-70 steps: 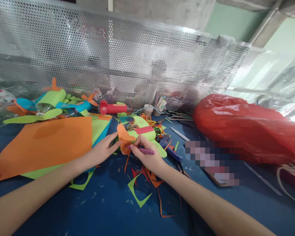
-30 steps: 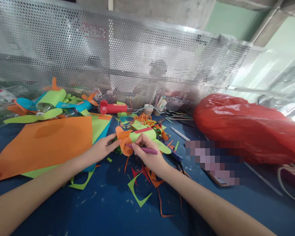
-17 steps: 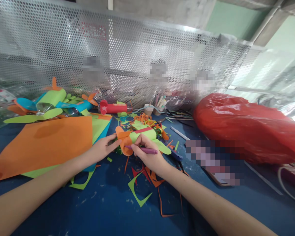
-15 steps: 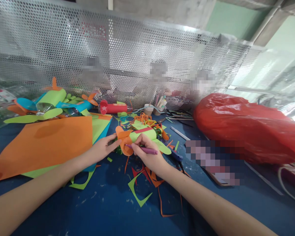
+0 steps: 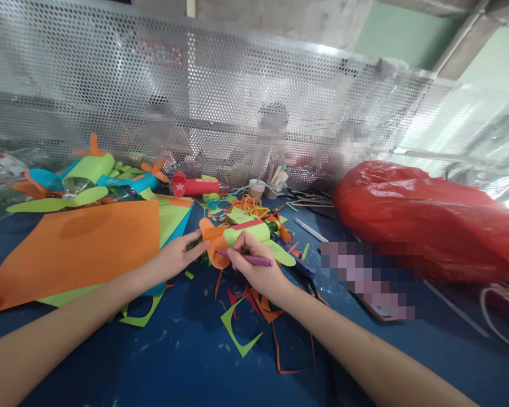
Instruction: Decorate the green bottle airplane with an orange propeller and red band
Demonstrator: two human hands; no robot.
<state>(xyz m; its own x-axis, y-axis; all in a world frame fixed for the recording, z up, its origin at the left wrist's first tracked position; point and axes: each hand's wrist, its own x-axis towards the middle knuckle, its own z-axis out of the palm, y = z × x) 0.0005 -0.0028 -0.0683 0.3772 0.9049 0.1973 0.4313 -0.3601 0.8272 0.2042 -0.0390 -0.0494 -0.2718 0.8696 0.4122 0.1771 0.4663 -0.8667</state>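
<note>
A lime-green cylindrical paper-wrapped bottle [image 5: 261, 232] is striped red and tailed in orange; a slim pen [image 5: 259, 261] is coloured purple; the flat blue tabletop [image 5: 173, 356] is flecked white.

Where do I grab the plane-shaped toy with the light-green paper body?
Probably around its round, light-green paper body, from above: it lies on its side like a tube. The right hand with the purple pen covers part of the near side, and the thin orange paper tail and light-green paper wing look bendable.

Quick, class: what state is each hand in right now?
Left hand: touching the orange paper; whether it grips cannot be told.
Right hand: closed, holding the purple pen.
</note>
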